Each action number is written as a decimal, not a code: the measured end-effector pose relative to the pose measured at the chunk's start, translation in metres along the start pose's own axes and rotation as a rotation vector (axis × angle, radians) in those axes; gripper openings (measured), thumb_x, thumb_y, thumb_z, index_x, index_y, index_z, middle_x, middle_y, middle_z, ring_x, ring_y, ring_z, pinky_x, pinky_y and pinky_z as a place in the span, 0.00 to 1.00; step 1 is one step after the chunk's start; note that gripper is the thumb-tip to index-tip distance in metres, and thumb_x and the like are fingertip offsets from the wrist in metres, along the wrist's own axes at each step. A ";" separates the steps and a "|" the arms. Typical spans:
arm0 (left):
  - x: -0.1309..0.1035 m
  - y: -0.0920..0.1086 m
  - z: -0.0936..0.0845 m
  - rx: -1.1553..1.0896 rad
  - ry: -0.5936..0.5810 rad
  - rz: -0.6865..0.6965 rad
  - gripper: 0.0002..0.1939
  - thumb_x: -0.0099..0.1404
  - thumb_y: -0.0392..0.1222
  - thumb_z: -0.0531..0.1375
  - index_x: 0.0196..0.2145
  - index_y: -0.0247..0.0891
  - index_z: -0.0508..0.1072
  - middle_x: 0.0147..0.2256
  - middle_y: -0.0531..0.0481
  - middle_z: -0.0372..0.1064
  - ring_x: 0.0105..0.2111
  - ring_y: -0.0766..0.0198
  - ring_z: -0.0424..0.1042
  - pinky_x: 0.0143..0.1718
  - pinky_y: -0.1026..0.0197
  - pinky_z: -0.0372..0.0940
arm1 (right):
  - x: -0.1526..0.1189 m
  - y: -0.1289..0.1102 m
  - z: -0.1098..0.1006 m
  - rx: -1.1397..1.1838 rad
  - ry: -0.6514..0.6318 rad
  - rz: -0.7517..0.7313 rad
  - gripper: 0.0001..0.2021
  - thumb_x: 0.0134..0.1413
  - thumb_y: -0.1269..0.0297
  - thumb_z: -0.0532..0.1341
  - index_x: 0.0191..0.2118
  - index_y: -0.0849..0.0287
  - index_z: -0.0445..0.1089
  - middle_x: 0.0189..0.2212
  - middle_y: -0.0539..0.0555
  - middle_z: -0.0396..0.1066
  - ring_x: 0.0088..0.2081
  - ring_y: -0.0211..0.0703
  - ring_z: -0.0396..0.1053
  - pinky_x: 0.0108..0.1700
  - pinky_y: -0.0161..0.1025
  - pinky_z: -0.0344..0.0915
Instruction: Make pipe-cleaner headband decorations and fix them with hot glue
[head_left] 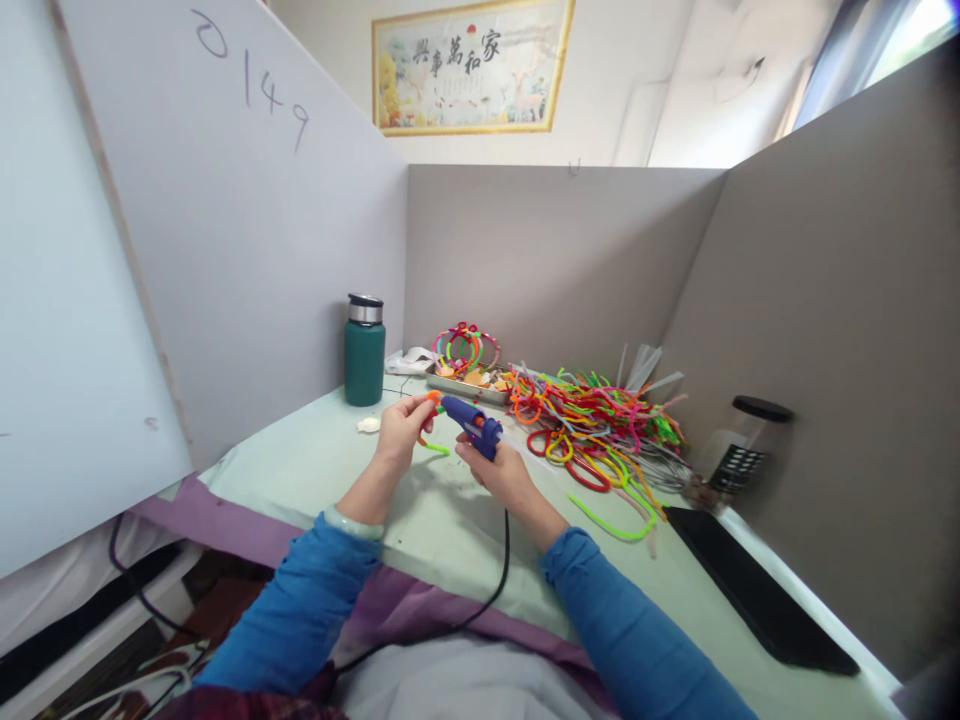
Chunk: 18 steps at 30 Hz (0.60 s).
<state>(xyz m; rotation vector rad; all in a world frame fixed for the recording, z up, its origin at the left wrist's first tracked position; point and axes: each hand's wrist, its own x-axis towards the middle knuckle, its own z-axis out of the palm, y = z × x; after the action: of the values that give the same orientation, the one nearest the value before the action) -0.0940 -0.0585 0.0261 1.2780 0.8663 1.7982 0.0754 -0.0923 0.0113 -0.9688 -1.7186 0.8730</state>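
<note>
My left hand point(406, 424) pinches an orange pipe cleaner piece point(434, 398), with a green end point(435, 449) hanging below it over the table. My right hand point(495, 468) is wrapped round the handle of a blue glue gun point(471, 420). The gun's nozzle points left and sits close to the orange piece; whether they touch cannot be made out. A clear glue stick point(525, 450) sticks out of the gun's back, and a black cord point(505, 560) runs down from it. Small dark specks lie on the cloth under the gun.
A green bottle point(364, 355) stands at the back left. Behind my hands is a metal tray point(491, 396) with colourful rings. Heaped pipe cleaners point(600, 415) lie at the right, near a black flat object point(757, 585) and a clear jar point(739, 450). Grey partitions point(555, 260) enclose the table.
</note>
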 end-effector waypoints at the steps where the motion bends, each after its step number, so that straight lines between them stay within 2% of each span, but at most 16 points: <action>1: 0.000 0.000 0.000 -0.005 0.006 0.000 0.13 0.51 0.45 0.65 0.29 0.31 0.75 0.16 0.55 0.62 0.17 0.72 0.58 0.20 0.67 0.51 | 0.000 -0.001 0.000 0.016 0.003 0.004 0.18 0.48 0.49 0.61 0.39 0.59 0.70 0.15 0.44 0.58 0.17 0.33 0.55 0.21 0.32 0.54; 7: -0.001 0.005 0.003 -0.036 0.040 -0.012 0.15 0.47 0.47 0.67 0.27 0.32 0.74 0.18 0.54 0.64 0.16 0.74 0.58 0.19 0.67 0.51 | -0.004 -0.009 -0.001 0.139 -0.009 0.021 0.20 0.48 0.49 0.61 0.40 0.60 0.68 0.14 0.42 0.57 0.15 0.31 0.51 0.18 0.32 0.50; 11: -0.002 0.006 0.002 -0.020 0.056 -0.034 0.17 0.47 0.49 0.67 0.30 0.31 0.75 0.23 0.51 0.69 0.16 0.74 0.58 0.18 0.67 0.51 | -0.005 -0.011 -0.002 0.118 -0.043 0.018 0.19 0.48 0.49 0.61 0.39 0.60 0.68 0.13 0.42 0.56 0.15 0.31 0.52 0.18 0.31 0.50; 18: -0.001 0.002 0.001 0.025 0.049 -0.018 0.19 0.47 0.51 0.67 0.30 0.32 0.75 0.23 0.52 0.69 0.17 0.75 0.57 0.17 0.68 0.51 | -0.004 -0.011 -0.002 0.117 -0.040 0.031 0.18 0.48 0.50 0.62 0.38 0.60 0.67 0.13 0.42 0.57 0.15 0.32 0.52 0.18 0.31 0.51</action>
<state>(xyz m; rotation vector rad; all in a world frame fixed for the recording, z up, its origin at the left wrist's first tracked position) -0.0929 -0.0606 0.0280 1.2431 0.9273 1.8167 0.0757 -0.1006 0.0201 -0.9079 -1.6701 1.0076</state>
